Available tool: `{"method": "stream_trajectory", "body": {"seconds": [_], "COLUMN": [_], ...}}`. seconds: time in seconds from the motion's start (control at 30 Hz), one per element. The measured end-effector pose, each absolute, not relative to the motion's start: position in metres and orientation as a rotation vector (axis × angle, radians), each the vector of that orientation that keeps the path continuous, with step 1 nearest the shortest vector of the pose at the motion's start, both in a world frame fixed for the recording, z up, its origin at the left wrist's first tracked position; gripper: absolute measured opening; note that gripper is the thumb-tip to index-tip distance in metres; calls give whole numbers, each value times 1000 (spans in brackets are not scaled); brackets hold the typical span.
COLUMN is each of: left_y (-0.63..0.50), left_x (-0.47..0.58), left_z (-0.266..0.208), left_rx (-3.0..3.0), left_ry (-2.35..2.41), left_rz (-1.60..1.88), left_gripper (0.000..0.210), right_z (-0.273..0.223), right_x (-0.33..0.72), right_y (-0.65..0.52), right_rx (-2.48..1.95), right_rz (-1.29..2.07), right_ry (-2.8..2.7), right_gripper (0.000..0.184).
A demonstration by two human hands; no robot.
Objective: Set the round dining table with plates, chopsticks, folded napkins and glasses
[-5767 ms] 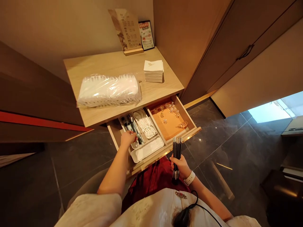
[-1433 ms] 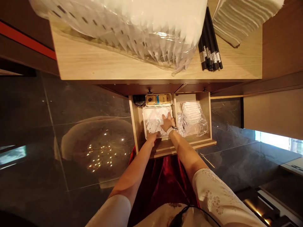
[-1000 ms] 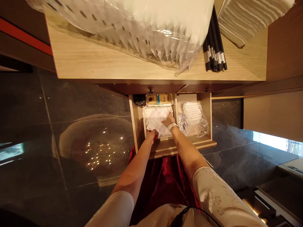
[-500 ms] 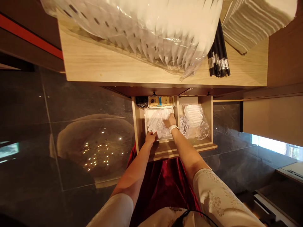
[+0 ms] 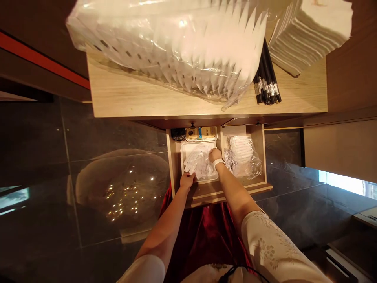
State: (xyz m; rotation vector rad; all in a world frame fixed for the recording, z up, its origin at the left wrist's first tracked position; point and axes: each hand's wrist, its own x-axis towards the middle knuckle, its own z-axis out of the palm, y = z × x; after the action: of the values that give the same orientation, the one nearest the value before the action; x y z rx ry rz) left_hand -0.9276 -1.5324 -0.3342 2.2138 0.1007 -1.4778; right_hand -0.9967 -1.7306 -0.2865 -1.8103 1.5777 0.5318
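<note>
Inside an open drawer sits a shallow white plastic tray [image 5: 183, 151] holding a heap of small thin white packets [image 5: 200, 157]. My left hand [image 5: 187, 180] is at the tray's near left corner, its fingertips closed on the ends of some packets. At the tray's right side, my right hand [image 5: 215, 155] is curled inward, a white band on its wrist. Its fingers are mostly hidden, so what it holds is unclear. Behind the tray stands a second white container [image 5: 217, 133] with tan printed packs [image 5: 206, 133].
In the drawer's right compartment lie clear-bagged white rolls [image 5: 242, 151]. On the wooden counter [image 5: 141, 104] above are a large plastic bag of white folded items [image 5: 176, 59], black chopsticks [image 5: 267, 86] and a napkin stack [image 5: 309, 43]. A black bundle [image 5: 178, 134] fills the drawer's back left corner.
My right hand has drawn back from over the packets to the tray's right side, fingers more curled. My left hand remains at the near left corner. The view has shifted slightly.
</note>
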Motion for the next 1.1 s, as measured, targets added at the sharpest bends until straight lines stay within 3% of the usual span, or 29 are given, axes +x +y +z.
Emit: {"method": "stream_trajectory", "body": {"seconds": [0.3, 0.57, 0.83, 0.97, 1.1], "left_y": [-1522, -1533, -1636, -1709, -1791], "left_x": [-908, -854, -773, -724, -674], "left_z": [-247, -89, 96, 145, 164], "left_rx": [2117, 1803, 1741, 1758, 1729], "left_ry": [47, -359, -557, -604, -700], "left_rz": [-1402, -1385, -1245, -1102, -1043], "left_gripper": [29, 39, 35, 30, 28], "right_z": [-196, -39, 133, 178, 196], "right_x": [-1034, -1057, -1000, -951, -904], "right_y": [-1703, -1713, -1812, -1876, -1941], "right_rx": [-1872, -1566, -1336, -1352, -1360], "right_rz": [233, -333, -416, -466, -527], "right_ry": [1512, 1258, 966, 961, 997], "right_gripper": [18, 6, 24, 25, 28]}}
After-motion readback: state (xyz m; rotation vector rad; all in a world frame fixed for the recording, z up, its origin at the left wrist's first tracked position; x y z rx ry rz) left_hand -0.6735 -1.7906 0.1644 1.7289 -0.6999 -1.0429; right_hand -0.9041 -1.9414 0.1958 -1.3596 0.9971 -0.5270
